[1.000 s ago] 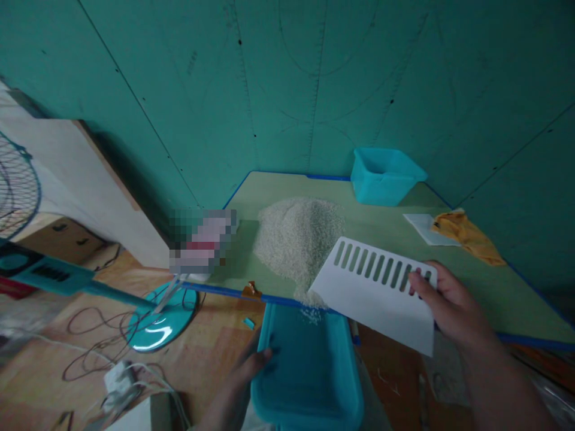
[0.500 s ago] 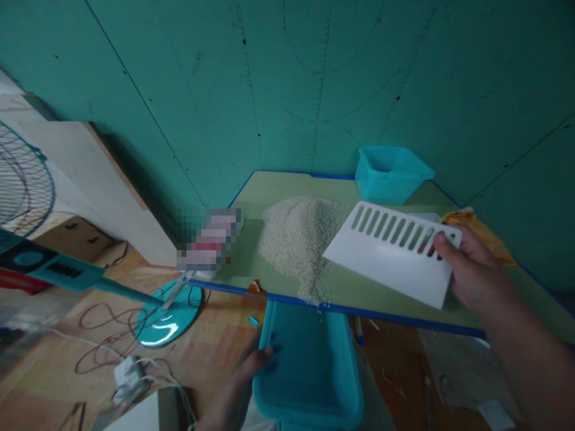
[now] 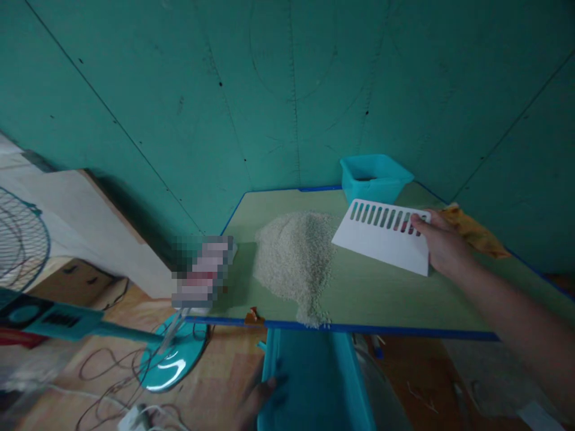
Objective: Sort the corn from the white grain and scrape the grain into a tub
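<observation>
My right hand grips a white plastic scraper by its slotted edge. The scraper is over the table's right half, its left tip close to the right side of a pile of small whitish grains that looks like rice. A thin tongue of grains reaches the table's blue front edge. Below that edge is a blue plastic bin, its lower end cut off by the picture. My left hand is closed on the bin's left rim, thumb inside; its other fingers are mostly hidden.
A smaller blue tub stands at the table's back right, near an orange cloth. A blurred-out object lies at the table's left end. Left on the floor are a fan base, cables and a power strip. A green wall rises behind.
The camera view has tilted up, so the table and bin appear lower. My right hand has moved the scraper away from the front edge. My left hand stays on the bin's rim.
</observation>
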A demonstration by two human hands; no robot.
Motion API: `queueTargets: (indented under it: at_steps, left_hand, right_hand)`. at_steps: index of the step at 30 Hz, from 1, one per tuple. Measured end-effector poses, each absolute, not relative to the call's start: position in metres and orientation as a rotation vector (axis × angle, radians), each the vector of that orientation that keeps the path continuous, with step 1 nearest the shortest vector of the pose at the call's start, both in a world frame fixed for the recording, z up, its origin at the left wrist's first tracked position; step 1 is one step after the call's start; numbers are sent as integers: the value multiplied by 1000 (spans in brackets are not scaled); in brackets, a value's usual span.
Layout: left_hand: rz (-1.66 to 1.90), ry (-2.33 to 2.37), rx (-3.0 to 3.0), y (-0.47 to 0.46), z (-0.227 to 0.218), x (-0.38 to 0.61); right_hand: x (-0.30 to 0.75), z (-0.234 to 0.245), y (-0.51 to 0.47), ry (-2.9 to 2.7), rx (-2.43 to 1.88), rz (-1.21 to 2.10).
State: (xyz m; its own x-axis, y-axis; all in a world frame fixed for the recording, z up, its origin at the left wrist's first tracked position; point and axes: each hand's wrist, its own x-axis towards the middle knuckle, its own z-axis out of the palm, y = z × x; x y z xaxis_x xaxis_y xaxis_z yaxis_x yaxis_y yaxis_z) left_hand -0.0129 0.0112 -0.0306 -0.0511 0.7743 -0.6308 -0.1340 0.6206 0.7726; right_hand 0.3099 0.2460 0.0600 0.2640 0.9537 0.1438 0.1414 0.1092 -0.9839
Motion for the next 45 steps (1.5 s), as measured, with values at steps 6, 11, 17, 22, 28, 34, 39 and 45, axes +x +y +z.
queueTargets:
  at_steps: [6, 11, 17, 22, 28, 34, 39, 45]
  left_hand:
    - [782, 1351, 597, 13, -28, -7]
    - [798, 1323, 596, 13, -29, -5]
    - [814, 1337, 596, 15, -34, -10]
    - [873, 1331, 569, 14, -40, -14]
    - [905, 1315, 493, 11, -39, -13]
    - [928, 1354, 497, 10, -40, -15]
    - [886, 1424, 541, 9, -42, -15]
    - [920, 1330, 414, 9, -45, -10]
  right_hand:
    - [305, 62, 242, -1039, -1311, 949]
    - [304, 68, 239, -1012, -1269, 1015]
    - [306, 77, 236, -943, -1240, 1029]
    - [310, 81, 238, -887, -1240, 985]
    - [314, 74, 239, -984, -1267, 970]
    - [314, 70, 237, -1075, -1272, 1001]
    - [313, 73, 233, -1152, -1281, 1065]
    - [313, 78, 229, -1214, -1330, 1138]
